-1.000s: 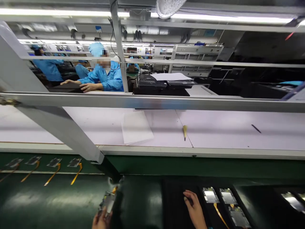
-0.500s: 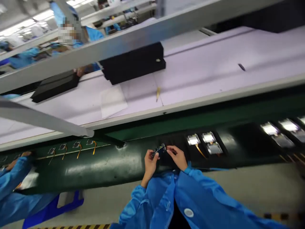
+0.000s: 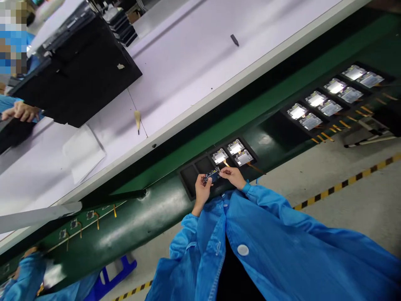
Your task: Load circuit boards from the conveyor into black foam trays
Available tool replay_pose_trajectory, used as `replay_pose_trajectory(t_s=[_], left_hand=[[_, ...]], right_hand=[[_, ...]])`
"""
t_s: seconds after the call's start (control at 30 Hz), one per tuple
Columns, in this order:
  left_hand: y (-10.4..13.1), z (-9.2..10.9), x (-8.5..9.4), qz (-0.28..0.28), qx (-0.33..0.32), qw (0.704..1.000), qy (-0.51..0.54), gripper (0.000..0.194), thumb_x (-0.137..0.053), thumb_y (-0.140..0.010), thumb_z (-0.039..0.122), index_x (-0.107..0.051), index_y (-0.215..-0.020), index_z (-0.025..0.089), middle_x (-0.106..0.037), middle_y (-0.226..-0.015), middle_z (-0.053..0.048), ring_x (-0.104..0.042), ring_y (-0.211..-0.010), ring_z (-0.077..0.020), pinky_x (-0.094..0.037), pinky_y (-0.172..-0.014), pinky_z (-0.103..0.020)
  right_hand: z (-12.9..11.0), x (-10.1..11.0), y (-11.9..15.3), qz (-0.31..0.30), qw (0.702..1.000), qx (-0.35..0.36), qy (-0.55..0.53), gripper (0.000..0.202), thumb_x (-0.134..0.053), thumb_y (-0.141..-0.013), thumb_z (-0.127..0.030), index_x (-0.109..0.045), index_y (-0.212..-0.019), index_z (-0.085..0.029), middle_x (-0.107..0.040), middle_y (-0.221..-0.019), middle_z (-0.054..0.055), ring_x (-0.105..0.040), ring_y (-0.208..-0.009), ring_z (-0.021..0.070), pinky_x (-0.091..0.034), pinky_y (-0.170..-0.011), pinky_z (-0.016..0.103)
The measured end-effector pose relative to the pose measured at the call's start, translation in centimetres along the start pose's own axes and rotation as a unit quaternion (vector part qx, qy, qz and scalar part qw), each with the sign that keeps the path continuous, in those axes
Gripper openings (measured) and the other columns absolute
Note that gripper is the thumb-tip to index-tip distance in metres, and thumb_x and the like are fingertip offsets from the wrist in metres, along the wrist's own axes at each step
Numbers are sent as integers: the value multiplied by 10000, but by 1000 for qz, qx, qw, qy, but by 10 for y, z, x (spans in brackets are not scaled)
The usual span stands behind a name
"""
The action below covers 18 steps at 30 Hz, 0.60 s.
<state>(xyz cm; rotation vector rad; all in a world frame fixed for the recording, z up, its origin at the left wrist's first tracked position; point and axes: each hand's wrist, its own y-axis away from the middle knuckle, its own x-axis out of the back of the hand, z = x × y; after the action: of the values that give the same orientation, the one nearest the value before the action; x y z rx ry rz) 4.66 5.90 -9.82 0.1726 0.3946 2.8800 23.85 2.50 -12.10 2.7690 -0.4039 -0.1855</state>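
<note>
My left hand (image 3: 203, 191) grips a small dark-blue circuit board (image 3: 213, 175) by its left end, thumb on top. At the board's right end the fingertips of my right hand (image 3: 234, 177) are pinched together on its edge; whether they hold some smaller part there cannot be made out. Just beyond and beneath my hands lies a black compartment tray (image 3: 185, 184) on the green belt. Boards with shiny metal shields, such as this one (image 3: 235, 146), sit in its right-hand compartments, with orange ribbon cables. The left compartments show bare black bottoms.
Farther right on the green conveyor belt (image 3: 138, 225) are more filled trays (image 3: 316, 109). Boards with orange ribbons (image 3: 90, 215) lie at left, near a co-worker's sleeve (image 3: 31, 267). A white shelf (image 3: 188, 71) beyond carries a black box (image 3: 90, 71); another person's hands (image 3: 26, 110) are beside it.
My view has turned to the right and tilted, bringing more of the tray and the filled trays into sight. Both hands stay on the circuit board, with little visible change in grip.
</note>
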Motion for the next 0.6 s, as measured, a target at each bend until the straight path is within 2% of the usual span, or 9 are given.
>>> replay_pose_trajectory(t_s=[0.13, 0.2, 0.3, 0.47, 0.6], left_hand=[[-11, -11, -35, -3, 35, 998, -45, 382, -841, -860, 512, -677, -984, 190, -717, -922, -42, -678, -866, -184, -563, -855, -297], [-17, -14, -53, -29, 73, 997, -3, 353, -842, -876, 472, -702, -1011, 178, -758, -999, -73, -711, -953, -215, -557, -929, -328], [-25, -18, -75, -59, 170, 980, 89, 353, -837, -898, 425, -712, -1093, 159, -779, -1031, -100, -753, -942, -234, -575, -912, -352], [-38, -21, -91, -60, 332, 921, 194, 193, -745, -977, 251, -671, -1117, 141, -786, -1043, -121, -783, -860, -197, -615, -862, -322], [-45, -26, -99, -21, 384, 903, 193, 94, -686, -1011, 186, -629, -1069, 138, -780, -995, -112, -775, -794, -170, -641, -865, -321]], right_hand=[[4, 30, -8, 16, 997, -67, -30, 471, -921, -583, -600, -719, -719, -197, -714, -696, 7, -673, -698, 180, -597, -781, 362], [4, 42, -16, 30, 993, -99, -50, 445, -948, -571, -546, -708, -707, -197, -707, -676, 0, -675, -675, 172, -616, -761, 354], [4, 55, -26, 37, 985, -150, -77, 384, -972, -596, -428, -690, -702, -190, -708, -668, -1, -672, -631, 151, -632, -708, 322], [13, 63, -33, 39, 985, -163, -38, 305, -927, -736, -342, -673, -804, -188, -718, -729, 6, -684, -625, 134, -616, -631, 264], [27, 71, -26, 70, 988, -120, 71, 136, -784, -869, -270, -680, -908, -191, -735, -814, 4, -669, -626, 122, -611, -645, 256]])
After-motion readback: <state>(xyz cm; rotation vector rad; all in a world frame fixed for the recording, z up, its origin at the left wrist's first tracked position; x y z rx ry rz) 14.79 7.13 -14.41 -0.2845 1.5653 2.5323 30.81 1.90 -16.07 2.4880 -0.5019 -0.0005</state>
